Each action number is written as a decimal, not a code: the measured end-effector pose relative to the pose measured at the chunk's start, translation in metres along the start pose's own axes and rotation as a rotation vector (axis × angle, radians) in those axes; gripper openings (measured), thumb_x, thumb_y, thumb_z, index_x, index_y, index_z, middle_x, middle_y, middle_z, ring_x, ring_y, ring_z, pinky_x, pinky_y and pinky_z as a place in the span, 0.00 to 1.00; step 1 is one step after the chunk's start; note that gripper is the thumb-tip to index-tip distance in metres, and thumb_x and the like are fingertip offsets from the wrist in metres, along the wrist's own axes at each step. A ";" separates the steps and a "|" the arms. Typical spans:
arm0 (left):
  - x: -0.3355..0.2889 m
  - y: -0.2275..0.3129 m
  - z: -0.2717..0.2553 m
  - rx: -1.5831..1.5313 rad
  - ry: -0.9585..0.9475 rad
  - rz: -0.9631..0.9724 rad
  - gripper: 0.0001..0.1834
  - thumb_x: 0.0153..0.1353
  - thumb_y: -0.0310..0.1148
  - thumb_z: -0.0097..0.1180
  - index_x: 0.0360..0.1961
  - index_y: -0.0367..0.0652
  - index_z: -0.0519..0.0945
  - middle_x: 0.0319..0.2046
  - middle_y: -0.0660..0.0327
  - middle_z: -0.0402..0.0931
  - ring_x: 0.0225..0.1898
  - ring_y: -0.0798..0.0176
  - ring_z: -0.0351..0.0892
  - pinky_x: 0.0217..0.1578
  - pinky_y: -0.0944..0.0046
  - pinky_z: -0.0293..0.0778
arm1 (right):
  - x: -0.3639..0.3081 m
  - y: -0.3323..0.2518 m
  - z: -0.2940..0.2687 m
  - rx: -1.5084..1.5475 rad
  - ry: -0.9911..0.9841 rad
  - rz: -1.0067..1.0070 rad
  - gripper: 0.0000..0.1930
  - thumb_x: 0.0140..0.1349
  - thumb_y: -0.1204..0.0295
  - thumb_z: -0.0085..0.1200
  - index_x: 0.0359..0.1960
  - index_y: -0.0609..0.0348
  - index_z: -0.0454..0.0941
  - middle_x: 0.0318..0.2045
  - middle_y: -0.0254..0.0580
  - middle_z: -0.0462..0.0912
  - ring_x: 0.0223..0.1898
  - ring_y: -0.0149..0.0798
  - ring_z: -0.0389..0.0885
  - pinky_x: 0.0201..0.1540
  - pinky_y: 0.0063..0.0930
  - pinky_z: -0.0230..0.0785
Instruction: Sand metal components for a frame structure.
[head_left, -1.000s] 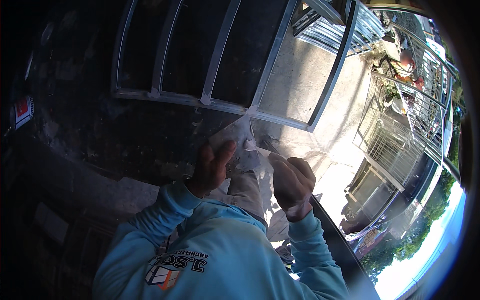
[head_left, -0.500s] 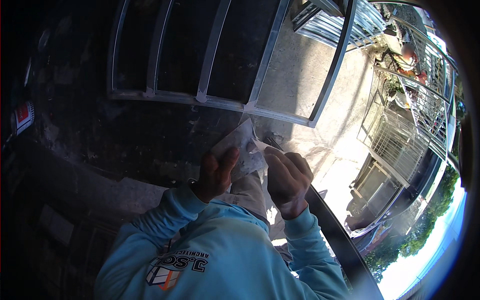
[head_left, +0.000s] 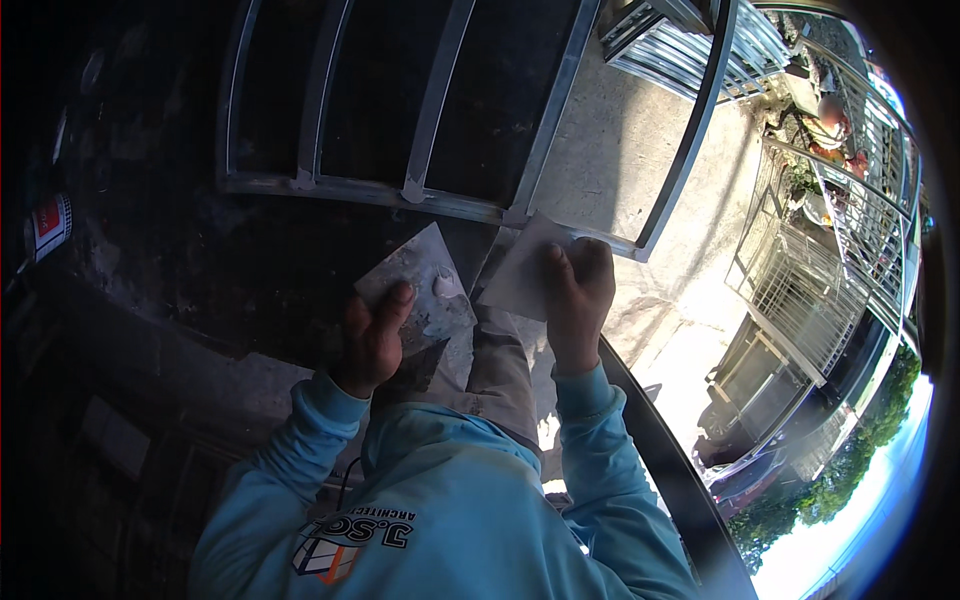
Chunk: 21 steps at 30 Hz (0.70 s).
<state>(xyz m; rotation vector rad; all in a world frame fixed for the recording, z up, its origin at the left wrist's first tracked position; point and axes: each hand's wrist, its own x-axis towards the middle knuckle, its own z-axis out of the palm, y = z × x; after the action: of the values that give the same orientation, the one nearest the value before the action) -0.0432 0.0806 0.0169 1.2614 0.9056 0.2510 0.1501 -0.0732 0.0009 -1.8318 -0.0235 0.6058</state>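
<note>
My left hand (head_left: 372,345) grips a thin square putty board (head_left: 400,265) by its near edge, thumb on top. Grey-white putty (head_left: 446,284) is smeared over that board. In my right hand (head_left: 582,300) is a flat, pale grey putty spreader (head_left: 520,272), held with the thumb across its face. The spreader's far corner overlaps the near rail of a grey metal frame (head_left: 360,192) in view; whether it touches cannot be told. Pale patches of filler (head_left: 413,192) show where the frame's bars meet that rail.
A dark table (head_left: 200,260) lies under much of the frame. At the far left stands a can (head_left: 48,228) with a red and white label. A dark metal bar (head_left: 665,440) runs beside my right arm. Stacked metal grilles (head_left: 690,55) and a seated person (head_left: 830,125) are farther off.
My hands have moved apart: the left went left with the board, the right went slightly up with the spreader. The spreader has left the board and now shows its flat face by the rail.
</note>
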 end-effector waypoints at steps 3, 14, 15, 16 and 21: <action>0.008 -0.003 -0.013 -0.010 0.017 0.036 0.19 0.73 0.35 0.53 0.55 0.29 0.77 0.52 0.46 0.78 0.52 0.50 0.80 0.53 0.56 0.73 | -0.001 0.015 0.017 -0.050 0.084 -0.136 0.12 0.63 0.73 0.65 0.39 0.63 0.73 0.31 0.36 0.78 0.33 0.27 0.75 0.39 0.24 0.69; 0.007 -0.018 -0.019 0.171 -0.039 0.235 0.17 0.71 0.25 0.52 0.57 0.27 0.75 0.53 0.41 0.76 0.53 0.41 0.79 0.55 0.52 0.73 | 0.000 0.015 0.017 -0.152 0.149 -0.052 0.13 0.63 0.70 0.65 0.36 0.64 0.72 0.28 0.44 0.77 0.31 0.36 0.74 0.39 0.32 0.70; 0.007 -0.018 -0.018 0.192 -0.044 0.242 0.16 0.71 0.25 0.52 0.57 0.27 0.75 0.53 0.41 0.76 0.53 0.41 0.79 0.55 0.52 0.73 | -0.002 0.014 0.020 -0.124 0.144 -0.051 0.14 0.62 0.70 0.65 0.36 0.64 0.72 0.28 0.45 0.77 0.31 0.37 0.75 0.39 0.33 0.70; 0.007 -0.017 -0.018 0.212 -0.050 0.249 0.16 0.71 0.25 0.52 0.57 0.27 0.75 0.53 0.41 0.76 0.52 0.40 0.79 0.55 0.52 0.73 | -0.003 0.013 0.023 -0.164 0.139 -0.079 0.14 0.62 0.70 0.65 0.36 0.64 0.72 0.27 0.45 0.78 0.30 0.37 0.75 0.39 0.33 0.70; 0.008 -0.013 -0.014 0.159 -0.022 0.264 0.16 0.71 0.25 0.53 0.56 0.27 0.76 0.53 0.41 0.77 0.52 0.40 0.79 0.54 0.51 0.74 | 0.003 0.005 0.032 -0.402 0.167 -0.117 0.13 0.63 0.70 0.65 0.35 0.64 0.73 0.27 0.46 0.79 0.29 0.37 0.77 0.37 0.34 0.71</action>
<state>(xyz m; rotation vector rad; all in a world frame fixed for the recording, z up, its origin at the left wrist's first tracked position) -0.0516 0.0918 0.0015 1.5303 0.7506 0.3785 0.1378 -0.0463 -0.0118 -2.2481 -0.1492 0.3813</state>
